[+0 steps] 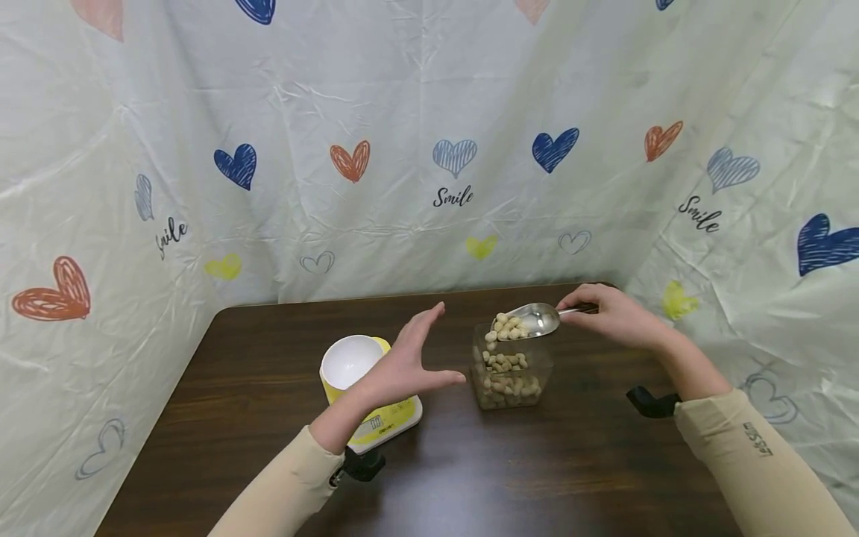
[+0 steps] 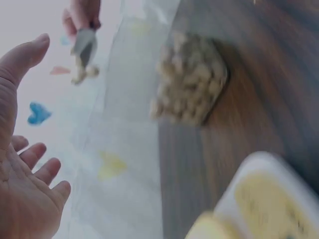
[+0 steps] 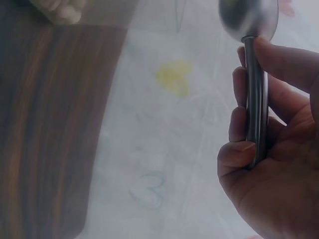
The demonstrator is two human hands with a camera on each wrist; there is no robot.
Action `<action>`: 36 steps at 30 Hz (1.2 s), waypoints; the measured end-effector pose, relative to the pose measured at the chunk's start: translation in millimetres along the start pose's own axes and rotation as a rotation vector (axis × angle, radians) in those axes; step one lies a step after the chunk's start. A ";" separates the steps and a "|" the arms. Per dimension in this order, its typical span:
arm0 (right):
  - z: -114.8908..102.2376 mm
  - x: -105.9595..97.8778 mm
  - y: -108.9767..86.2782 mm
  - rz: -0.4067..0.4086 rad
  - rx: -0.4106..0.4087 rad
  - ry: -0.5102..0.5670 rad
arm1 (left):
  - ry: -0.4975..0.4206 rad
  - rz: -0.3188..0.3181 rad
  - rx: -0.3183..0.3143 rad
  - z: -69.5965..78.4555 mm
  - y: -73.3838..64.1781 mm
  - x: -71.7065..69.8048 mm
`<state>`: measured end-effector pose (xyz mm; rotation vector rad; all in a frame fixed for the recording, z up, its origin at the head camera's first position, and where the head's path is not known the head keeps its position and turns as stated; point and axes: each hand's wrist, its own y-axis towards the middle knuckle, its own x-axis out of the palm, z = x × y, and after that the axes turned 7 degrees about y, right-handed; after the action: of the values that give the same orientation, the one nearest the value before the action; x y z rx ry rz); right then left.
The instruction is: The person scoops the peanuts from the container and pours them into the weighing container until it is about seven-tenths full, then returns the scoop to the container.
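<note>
My right hand [image 1: 620,317] grips the handle of a metal scoop [image 1: 540,319], with fingers curled round it in the right wrist view [image 3: 279,129]. Peanuts in their shells [image 1: 508,328] lie in the scoop, which is held over a clear square container [image 1: 545,373]. More peanuts [image 2: 192,79] fill the container's lower part. Spread fingers and thumb mark my left hand [image 1: 406,365], which holds nothing. It hovers above a yellow and white kitchen scale [image 1: 403,415], beside a white bowl [image 1: 350,361] with a yellow outside that stands on the scale. The hand covers part of the scale.
The dark wooden table [image 1: 470,477] carries the scale on the left and the container nearer the middle. A white curtain [image 1: 389,224] printed with hearts closes off the back and both sides. Black wrist straps [image 1: 365,464] sit at both sleeves.
</note>
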<state>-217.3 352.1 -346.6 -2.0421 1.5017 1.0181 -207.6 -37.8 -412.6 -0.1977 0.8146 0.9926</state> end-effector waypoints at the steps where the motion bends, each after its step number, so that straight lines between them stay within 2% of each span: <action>1: -3.0 0.4 0.6 0.000 0.000 0.001 | 0.018 0.012 -0.002 -3.1 -5.1 -7.2; 8: -25.4 8.0 8.4 -0.016 -0.005 0.029 | 0.138 0.095 -0.072 -38.1 -41.2 -47.5; 15: -41.2 26.1 23.8 -0.044 -0.005 0.087 | 0.163 0.130 -0.192 -76.3 -72.9 -66.3; 20: -52.9 41.2 38.1 -0.051 -0.022 0.115 | 0.165 0.115 -0.263 -94.9 -82.3 -66.9; 25: -64.1 56.1 51.9 -0.066 -0.024 0.139 | 0.142 0.095 -0.295 -110.1 -83.3 -59.9; 31: -79.1 77.9 70.1 -0.088 -0.057 0.140 | 0.128 0.094 -0.311 -121.4 -82.4 -54.9; 36: -92.3 98.6 85.3 -0.100 -0.102 0.119 | 0.113 0.076 -0.351 -127.0 -83.8 -52.9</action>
<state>-252.8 196.5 -352.7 -2.2616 1.4142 0.9674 -221.1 -182.8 -481.5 -0.5314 0.7491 1.2010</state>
